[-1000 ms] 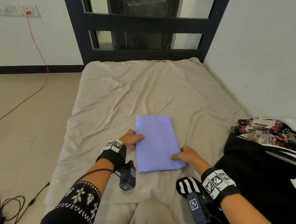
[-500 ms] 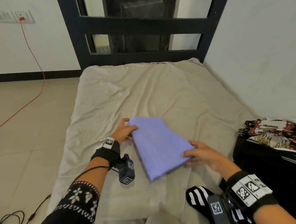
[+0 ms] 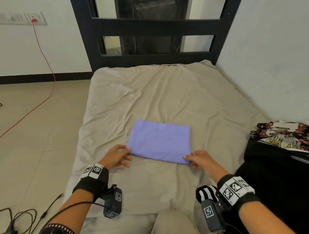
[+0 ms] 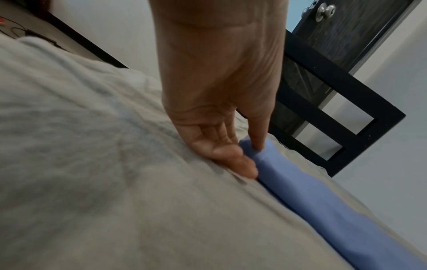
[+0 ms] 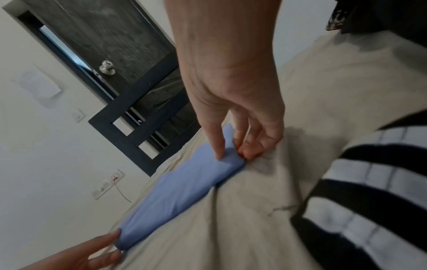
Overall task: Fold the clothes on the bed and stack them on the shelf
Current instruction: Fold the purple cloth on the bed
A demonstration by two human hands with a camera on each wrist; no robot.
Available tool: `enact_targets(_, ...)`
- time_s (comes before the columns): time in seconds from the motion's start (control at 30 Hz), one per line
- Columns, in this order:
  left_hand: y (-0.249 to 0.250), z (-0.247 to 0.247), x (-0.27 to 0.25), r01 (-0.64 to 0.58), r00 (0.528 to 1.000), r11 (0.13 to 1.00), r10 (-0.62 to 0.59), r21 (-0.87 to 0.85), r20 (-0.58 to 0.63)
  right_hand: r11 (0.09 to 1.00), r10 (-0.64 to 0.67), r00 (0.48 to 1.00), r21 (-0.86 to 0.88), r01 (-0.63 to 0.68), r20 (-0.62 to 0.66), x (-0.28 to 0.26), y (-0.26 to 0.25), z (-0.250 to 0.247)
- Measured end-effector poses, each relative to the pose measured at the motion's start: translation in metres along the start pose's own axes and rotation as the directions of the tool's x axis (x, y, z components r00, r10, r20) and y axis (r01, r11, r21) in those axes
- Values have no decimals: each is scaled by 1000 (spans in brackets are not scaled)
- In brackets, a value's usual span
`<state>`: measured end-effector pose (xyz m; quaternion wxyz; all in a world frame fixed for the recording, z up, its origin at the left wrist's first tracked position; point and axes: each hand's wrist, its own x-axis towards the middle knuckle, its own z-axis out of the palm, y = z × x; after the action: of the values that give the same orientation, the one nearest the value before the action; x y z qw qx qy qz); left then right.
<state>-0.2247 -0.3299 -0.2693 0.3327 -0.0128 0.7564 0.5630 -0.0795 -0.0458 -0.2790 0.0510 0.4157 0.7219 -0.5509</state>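
Observation:
A folded lilac cloth [image 3: 160, 141] lies flat and crosswise in the middle of the beige bed sheet [image 3: 151, 98]. My left hand [image 3: 129, 151] pinches its near left corner: in the left wrist view the thumb sits on top of the cloth [image 4: 323, 210] and the fingers [image 4: 240, 166] lie at its edge on the sheet. My right hand [image 3: 189, 159] pinches the near right corner; in the right wrist view its thumb presses on the cloth [image 5: 184, 186] and its curled fingers [image 5: 249, 153] tuck at the edge.
Unfolded clothes lie at the right: a patterned pile [image 3: 284, 135] on a black garment [image 3: 281, 188], and a black-and-white striped piece [image 3: 206, 192] by my right wrist. A black headboard [image 3: 155, 26] closes the far end, a wall runs along the right, and cables [image 3: 17, 215] lie on the floor at left.
The lilac cloth was turned from lengthwise through a diagonal to crosswise. Both hands now hold its two near corners instead of its long sides.

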Motion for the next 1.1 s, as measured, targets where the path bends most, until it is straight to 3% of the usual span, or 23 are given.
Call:
enact_targets(0.13, -2, 4, 12, -71, 994, 997, 71, 1, -86, 983, -128, 990, 122, 133, -52, -9, 4, -1)
enact_targets(0.23, -3, 6, 17, -49, 995, 992, 59, 114, -83, 984, -137, 990, 119, 134, 17, -11, 5, -2)
enact_targets(0.37, -1, -1, 17, -33, 999, 953, 45, 300, -31, 987, -147, 988, -77, 143, -43, -4, 8, -6)
enact_targets(0.5, -1, 0, 3, 66, 991, 908, -108, 414, 80, 962, -156, 980, -245, 122, -123, -2, 9, -12)
enact_targets(0.57, -4, 5, 1, 49, 990, 875, -106, 481, 92, 943, -147, 981, -317, 100, -129, -2, 10, -11)
enact_targets(0.63, -3, 6, 3, 6, 999, 781, -38, 624, 39, 899, -186, 970, -425, 104, -154, -6, 5, -8)
enact_targets(0.7, 3, 5, 5, -40, 991, 623, 127, 782, -50, 750, -327, 931, -643, 152, -161, -11, -8, -6)
enact_targets(0.77, 16, 6, 7, -203, 938, 571, 347, 795, -9, 559, -450, 893, -789, 255, -30, -13, -27, 1)
enact_targets(0.83, 31, 13, 10, -401, 885, 516, 432, 757, 175, 517, -434, 881, -747, 417, 191, -9, -48, 13)
enact_targets(0.93, 44, 32, 28, -488, 870, 361, 276, 795, 409, 467, -333, 836, -694, 549, 437, 4, -73, 41)
enact_targets(1.03, 50, 49, 46, -485, 874, 155, 92, 861, 476, 381, -241, 810, -715, 586, 535, 18, -88, 66)
enact_targets(1.1, 53, 55, 51, -461, 885, 107, -21, 881, 466, 322, -163, 803, -739, 592, 573, 31, -90, 77)
